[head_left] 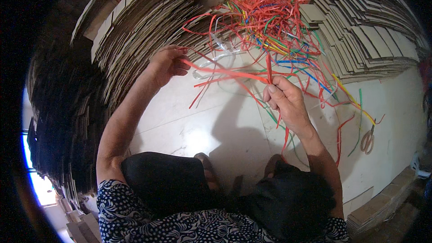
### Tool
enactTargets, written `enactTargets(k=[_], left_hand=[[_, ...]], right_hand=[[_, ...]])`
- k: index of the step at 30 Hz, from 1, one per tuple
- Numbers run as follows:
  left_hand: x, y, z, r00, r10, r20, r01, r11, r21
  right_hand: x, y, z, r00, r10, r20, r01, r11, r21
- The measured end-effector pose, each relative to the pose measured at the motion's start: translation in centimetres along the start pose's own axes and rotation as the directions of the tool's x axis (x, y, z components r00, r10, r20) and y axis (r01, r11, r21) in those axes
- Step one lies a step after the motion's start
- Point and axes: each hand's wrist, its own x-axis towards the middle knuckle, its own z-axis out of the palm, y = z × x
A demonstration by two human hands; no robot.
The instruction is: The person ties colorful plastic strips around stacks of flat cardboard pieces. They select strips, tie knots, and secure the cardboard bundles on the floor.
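Note:
Between my two hands stretches a red plastic strap [229, 73], nearly level above the floor. My left hand [168, 66] is closed with fingers curled, the strap running from its fingertips. A pinch between thumb and forefinger of my right hand [287, 103] grips the strap where several red strips meet. One strip sticks up above that pinch, others point left, and loose ends hang below the hand. Beyond my hands lies a large tangled pile of straps [272, 15], mostly red, with blue, green, yellow and white ones.
Scissors [367, 142] with pale brown handles lie on the pale floor [180, 121] at right. Tall stacks of flat cardboard stand at left [148, 22] and at far right [360, 31]. Some clear plastic [220, 55] lies near the pile. More cardboard [382, 207] is at lower right.

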Motion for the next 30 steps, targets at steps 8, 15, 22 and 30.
enactTargets(k=[8,15,22,30], left_hand=[[-5.6,4.5,9.0,0.687,0.645,0.335,-0.699,0.461,0.547],[-6.7,3.8,12.3,0.811,0.388,0.438,-0.433,0.901,0.002],[-6.5,3.5,11.3,0.870,0.249,0.426,-0.174,0.963,-0.207],[-7.0,3.6,11.3,0.865,0.307,0.397,-0.262,0.951,-0.165]], right_hand=[[1.9,-3.1,1.0,0.987,-0.157,-0.037,0.141,0.952,-0.272],[2.6,-5.1,2.6,0.998,-0.050,-0.025,0.045,0.987,-0.154],[2.5,-6.7,1.3,0.985,0.094,0.146,-0.105,0.992,0.073],[2.3,-7.8,0.6,0.930,0.214,0.300,-0.305,0.902,0.305]])
